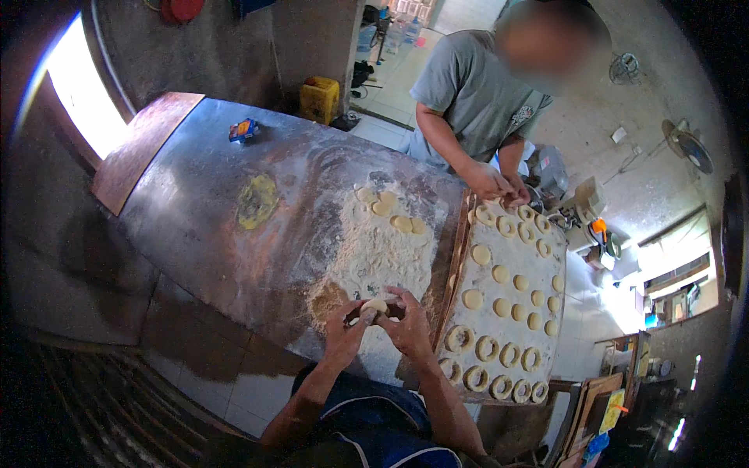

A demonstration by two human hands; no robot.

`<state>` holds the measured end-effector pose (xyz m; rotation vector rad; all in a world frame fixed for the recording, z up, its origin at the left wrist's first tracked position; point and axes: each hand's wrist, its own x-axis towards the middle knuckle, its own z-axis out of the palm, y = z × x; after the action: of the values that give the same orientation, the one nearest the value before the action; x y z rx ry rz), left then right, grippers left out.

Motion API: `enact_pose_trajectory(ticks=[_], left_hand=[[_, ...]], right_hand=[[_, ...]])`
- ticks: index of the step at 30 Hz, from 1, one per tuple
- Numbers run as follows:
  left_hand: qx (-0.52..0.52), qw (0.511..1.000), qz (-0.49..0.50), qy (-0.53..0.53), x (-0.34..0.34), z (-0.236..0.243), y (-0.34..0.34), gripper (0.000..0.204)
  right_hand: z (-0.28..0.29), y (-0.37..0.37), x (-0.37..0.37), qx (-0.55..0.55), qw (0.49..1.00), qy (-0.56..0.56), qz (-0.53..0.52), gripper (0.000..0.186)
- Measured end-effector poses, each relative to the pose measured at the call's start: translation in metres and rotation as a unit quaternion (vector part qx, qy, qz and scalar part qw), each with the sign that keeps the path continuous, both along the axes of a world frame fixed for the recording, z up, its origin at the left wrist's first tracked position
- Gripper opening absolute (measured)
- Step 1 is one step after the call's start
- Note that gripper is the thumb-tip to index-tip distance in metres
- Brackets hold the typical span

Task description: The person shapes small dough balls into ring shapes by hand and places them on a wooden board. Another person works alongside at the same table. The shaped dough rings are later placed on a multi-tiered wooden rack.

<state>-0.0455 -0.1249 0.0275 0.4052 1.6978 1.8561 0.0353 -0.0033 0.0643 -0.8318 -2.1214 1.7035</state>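
Observation:
Both of my hands are closed around one small, pale, round dough piece [375, 305] above the near edge of the floured table. My left hand [344, 329] grips it from the left, and my right hand [406, 326] from the right, fingers bent around its sides. White flour [384, 261] is spread just beyond my hands, with several dough discs [381, 208] at its far end. To my right, a floured board [515, 253] carries rows of flat dough discs [500, 274] and dough rings [487, 348].
Across the board a person [476, 101] in a grey shirt works with both hands [495, 183] at its far edge. Left on the metal table [211, 179] are a yellowish smear [257, 201] and a small blue packet [243, 130]. A yellow jerrycan [319, 99] stands behind the table.

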Motion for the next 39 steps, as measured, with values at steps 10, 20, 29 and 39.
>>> enact_pose_trajectory(ticks=[10,20,29,39], left_hand=[[0.229,0.929,-0.215,-0.198,-0.009,-0.019,0.01,0.039],[0.128,0.979,-0.161,0.0,0.023,0.002,0.084,0.024],[0.212,0.901,-0.207,-0.317,0.103,-0.024,0.166,0.026],[0.13,0.941,-0.291,-0.111,0.236,-0.025,0.204,0.027]], right_hand=[[-0.018,0.019,0.006,-0.351,0.926,0.138,-0.028,0.042],[-0.02,0.042,0.059,-0.024,0.994,0.054,-0.092,0.049],[0.012,0.076,0.148,0.129,0.963,-0.025,-0.236,0.051],[-0.02,0.127,0.291,0.413,0.889,0.052,-0.189,0.021]])
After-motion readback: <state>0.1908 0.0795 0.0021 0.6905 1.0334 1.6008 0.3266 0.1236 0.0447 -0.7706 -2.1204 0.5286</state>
